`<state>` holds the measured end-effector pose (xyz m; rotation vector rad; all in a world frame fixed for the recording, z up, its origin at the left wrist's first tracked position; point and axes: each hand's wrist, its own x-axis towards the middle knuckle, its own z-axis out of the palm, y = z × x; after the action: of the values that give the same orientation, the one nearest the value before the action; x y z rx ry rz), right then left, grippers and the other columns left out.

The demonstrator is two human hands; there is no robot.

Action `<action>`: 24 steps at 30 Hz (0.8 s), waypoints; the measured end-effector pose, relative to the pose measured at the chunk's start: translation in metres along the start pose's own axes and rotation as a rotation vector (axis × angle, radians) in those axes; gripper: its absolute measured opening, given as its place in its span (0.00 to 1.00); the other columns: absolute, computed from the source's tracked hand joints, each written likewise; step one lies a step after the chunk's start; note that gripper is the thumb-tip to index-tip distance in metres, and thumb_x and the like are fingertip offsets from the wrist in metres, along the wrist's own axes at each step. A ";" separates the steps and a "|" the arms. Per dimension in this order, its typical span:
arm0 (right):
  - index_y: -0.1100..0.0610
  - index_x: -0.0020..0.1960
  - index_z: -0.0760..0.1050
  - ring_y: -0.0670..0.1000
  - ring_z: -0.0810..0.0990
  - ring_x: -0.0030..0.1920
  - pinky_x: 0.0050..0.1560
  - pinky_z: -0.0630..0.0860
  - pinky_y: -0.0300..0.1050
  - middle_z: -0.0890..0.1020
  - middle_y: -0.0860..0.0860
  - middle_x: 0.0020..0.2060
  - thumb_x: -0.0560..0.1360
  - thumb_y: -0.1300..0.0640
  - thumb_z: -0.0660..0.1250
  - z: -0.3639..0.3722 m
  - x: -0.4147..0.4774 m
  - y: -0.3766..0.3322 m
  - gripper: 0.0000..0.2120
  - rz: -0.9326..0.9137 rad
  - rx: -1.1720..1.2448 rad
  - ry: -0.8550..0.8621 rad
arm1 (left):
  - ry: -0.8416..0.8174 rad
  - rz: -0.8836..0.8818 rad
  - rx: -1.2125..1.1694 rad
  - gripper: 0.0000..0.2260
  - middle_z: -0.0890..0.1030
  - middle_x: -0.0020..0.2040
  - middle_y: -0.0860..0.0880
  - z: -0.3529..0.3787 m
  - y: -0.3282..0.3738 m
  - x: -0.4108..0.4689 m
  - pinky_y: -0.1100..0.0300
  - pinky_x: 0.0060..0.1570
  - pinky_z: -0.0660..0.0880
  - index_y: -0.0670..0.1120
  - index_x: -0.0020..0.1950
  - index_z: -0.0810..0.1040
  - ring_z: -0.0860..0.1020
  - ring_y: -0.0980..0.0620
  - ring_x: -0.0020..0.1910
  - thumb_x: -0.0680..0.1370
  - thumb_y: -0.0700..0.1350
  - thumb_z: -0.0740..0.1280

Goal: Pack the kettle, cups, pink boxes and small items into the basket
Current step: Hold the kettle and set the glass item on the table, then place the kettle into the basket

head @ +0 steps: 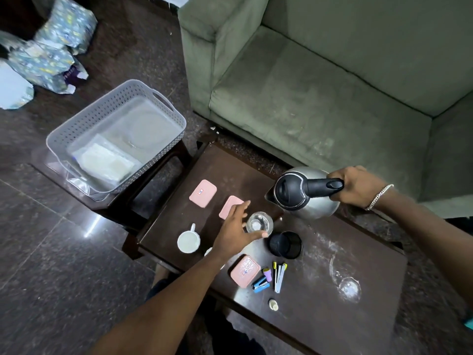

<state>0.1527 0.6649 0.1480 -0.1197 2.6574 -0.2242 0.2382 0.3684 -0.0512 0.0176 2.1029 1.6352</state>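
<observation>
At upper left the grey basket (116,134) sits on a side table. At centre, the left hand (236,228) hovers with fingers spread over a pink box (230,206). Right of centre, the right hand (358,187) grips the kettle (304,193) by its handle, spout toward lower left, handle running rightward.

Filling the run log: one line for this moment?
right hand: holds steel kettle | left hand: open over table | grey basket: no kettle

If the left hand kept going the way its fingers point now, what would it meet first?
Probably the pink box just past the fingertips of the open left hand, which already partly overlaps it. The hand's height above the table is unclear, so it might pass over it.
</observation>
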 end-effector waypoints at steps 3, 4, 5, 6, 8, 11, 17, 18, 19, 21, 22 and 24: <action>0.55 0.32 0.72 0.55 0.73 0.29 0.35 0.76 0.49 0.75 0.52 0.24 0.60 0.51 0.69 -0.011 -0.001 -0.010 0.09 -0.014 0.028 0.012 | -0.024 0.000 -0.022 0.45 0.69 0.70 0.52 -0.003 0.019 0.010 0.57 0.66 0.77 0.49 0.81 0.66 0.74 0.53 0.69 0.68 0.47 0.84; 0.56 0.33 0.72 0.55 0.73 0.29 0.34 0.75 0.48 0.75 0.52 0.24 0.59 0.49 0.67 -0.015 0.000 -0.015 0.10 -0.023 0.040 0.022 | -0.027 0.004 -0.034 0.45 0.69 0.72 0.51 -0.006 0.026 0.012 0.54 0.68 0.76 0.48 0.81 0.66 0.73 0.52 0.71 0.68 0.45 0.84; 0.56 0.33 0.73 0.54 0.72 0.28 0.33 0.74 0.46 0.75 0.51 0.24 0.58 0.48 0.66 -0.020 0.001 -0.022 0.11 -0.026 0.053 0.040 | -0.030 0.004 -0.040 0.44 0.70 0.73 0.49 -0.012 0.035 0.014 0.52 0.69 0.76 0.46 0.81 0.66 0.73 0.51 0.72 0.69 0.43 0.84; 0.56 0.33 0.73 0.53 0.71 0.27 0.31 0.72 0.44 0.75 0.51 0.24 0.58 0.48 0.66 -0.025 0.003 -0.029 0.11 -0.035 0.074 0.058 | -0.028 0.008 -0.046 0.44 0.70 0.74 0.48 -0.019 0.042 0.017 0.52 0.69 0.76 0.45 0.81 0.66 0.72 0.50 0.73 0.69 0.42 0.83; 0.54 0.32 0.73 0.50 0.69 0.26 0.29 0.67 0.37 0.74 0.50 0.23 0.58 0.49 0.66 -0.038 0.008 -0.044 0.09 -0.060 0.110 0.086 | -0.020 0.013 -0.058 0.44 0.72 0.75 0.47 -0.032 0.055 0.021 0.60 0.66 0.76 0.44 0.81 0.66 0.73 0.52 0.73 0.69 0.44 0.84; 0.52 0.32 0.74 0.48 0.68 0.25 0.30 0.68 0.30 0.75 0.48 0.23 0.58 0.51 0.68 -0.051 0.017 -0.070 0.06 -0.088 0.156 0.092 | 0.003 0.032 -0.058 0.42 0.74 0.72 0.52 -0.059 0.071 0.024 0.73 0.60 0.74 0.46 0.79 0.68 0.74 0.55 0.72 0.69 0.49 0.84; 0.55 0.34 0.76 0.56 0.76 0.32 0.35 0.74 0.47 0.78 0.55 0.28 0.65 0.62 0.75 -0.068 0.039 -0.121 0.08 -0.059 0.185 0.105 | 0.045 0.071 -0.136 0.42 0.73 0.75 0.55 -0.120 0.100 0.023 0.61 0.63 0.77 0.54 0.78 0.69 0.72 0.56 0.74 0.67 0.55 0.83; 0.53 0.32 0.74 0.55 0.75 0.32 0.35 0.73 0.47 0.78 0.54 0.28 0.65 0.62 0.75 -0.072 0.043 -0.132 0.10 -0.067 0.201 0.114 | 0.059 0.073 -0.146 0.44 0.74 0.75 0.55 -0.132 0.103 0.023 0.60 0.63 0.77 0.55 0.78 0.68 0.73 0.55 0.74 0.66 0.57 0.83; 0.52 0.31 0.72 0.54 0.73 0.31 0.33 0.71 0.44 0.77 0.53 0.27 0.65 0.62 0.75 -0.075 0.048 -0.143 0.13 -0.075 0.222 0.123 | 0.072 0.071 -0.152 0.45 0.74 0.75 0.56 -0.144 0.106 0.024 0.61 0.63 0.77 0.55 0.78 0.67 0.73 0.55 0.74 0.65 0.59 0.83; 0.52 0.31 0.72 0.51 0.70 0.31 0.31 0.68 0.38 0.76 0.54 0.27 0.65 0.62 0.75 -0.081 0.058 -0.164 0.13 -0.086 0.255 0.127 | 0.099 0.059 -0.172 0.45 0.75 0.71 0.61 -0.168 0.111 0.024 0.64 0.60 0.77 0.56 0.76 0.68 0.73 0.56 0.73 0.64 0.59 0.83; 0.53 0.32 0.74 0.50 0.69 0.31 0.31 0.68 0.38 0.77 0.56 0.28 0.65 0.61 0.75 -0.084 0.064 -0.174 0.11 -0.088 0.260 0.127 | 0.114 0.058 -0.181 0.44 0.75 0.69 0.66 -0.179 0.113 0.025 0.65 0.59 0.77 0.58 0.76 0.67 0.73 0.58 0.72 0.63 0.59 0.83; 0.57 0.35 0.77 0.48 0.69 0.32 0.31 0.69 0.39 0.78 0.59 0.31 0.65 0.61 0.75 -0.091 0.078 -0.196 0.07 -0.087 0.282 0.131 | 0.137 0.063 -0.183 0.43 0.76 0.66 0.72 -0.207 0.120 0.026 0.64 0.59 0.78 0.64 0.74 0.67 0.74 0.65 0.69 0.63 0.59 0.83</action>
<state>0.0505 0.4750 0.2282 -0.1335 2.7192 -0.6514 0.1053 0.2215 0.0861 -0.0909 2.0606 1.9100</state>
